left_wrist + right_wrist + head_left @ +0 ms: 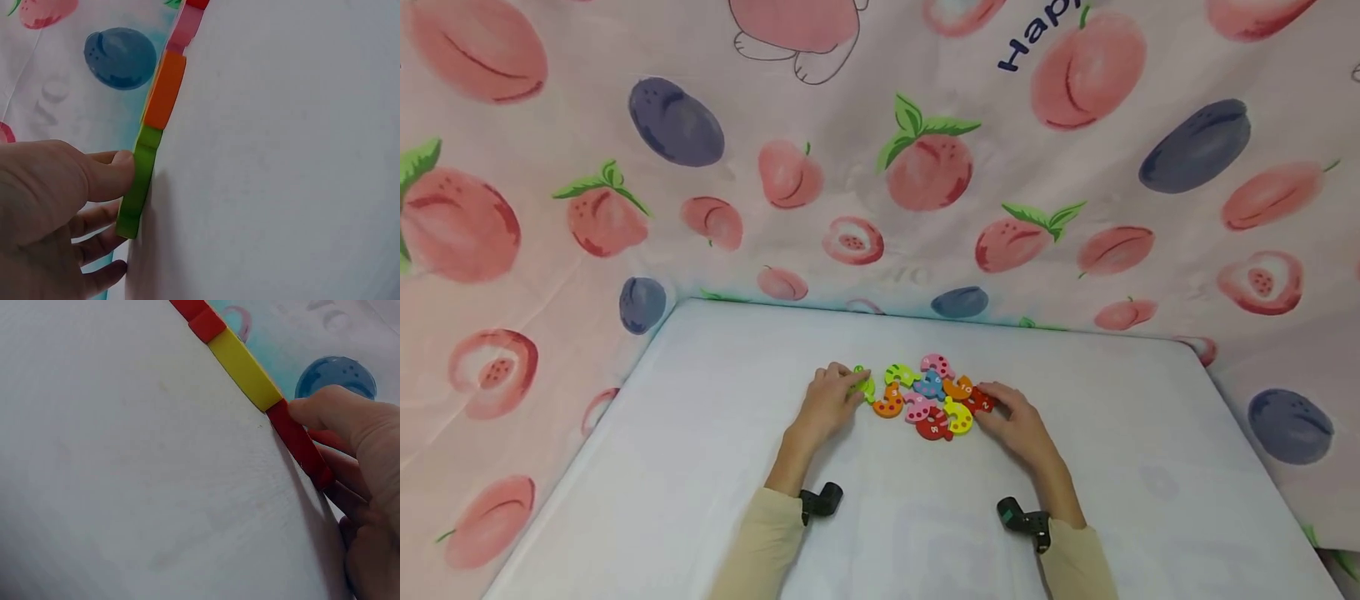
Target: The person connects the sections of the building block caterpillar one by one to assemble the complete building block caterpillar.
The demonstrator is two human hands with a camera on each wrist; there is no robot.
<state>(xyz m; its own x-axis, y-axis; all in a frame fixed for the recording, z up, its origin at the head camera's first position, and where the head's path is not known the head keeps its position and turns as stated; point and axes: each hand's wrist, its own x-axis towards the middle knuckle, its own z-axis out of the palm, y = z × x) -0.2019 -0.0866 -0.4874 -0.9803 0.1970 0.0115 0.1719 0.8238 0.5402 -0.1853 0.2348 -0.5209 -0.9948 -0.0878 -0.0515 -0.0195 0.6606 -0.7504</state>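
Observation:
My left hand holds a light green, flat puzzle piece at the left end of a cluster of colourful number pieces. In the left wrist view the thumb presses the near edge of this green piece, with the other fingers partly hidden behind it. My right hand grips a red piece marked 2 at the cluster's right end. Its thumb lies on the near side of that red piece, and fingers reach round the far side. Orange and yellow pieces lie beside the held ones.
Between the hands lie a blue piece, a pink piece, a red piece marked 8 and several others, flat and close together. They rest on a white table. A fruit-print cloth hangs behind and beside it.

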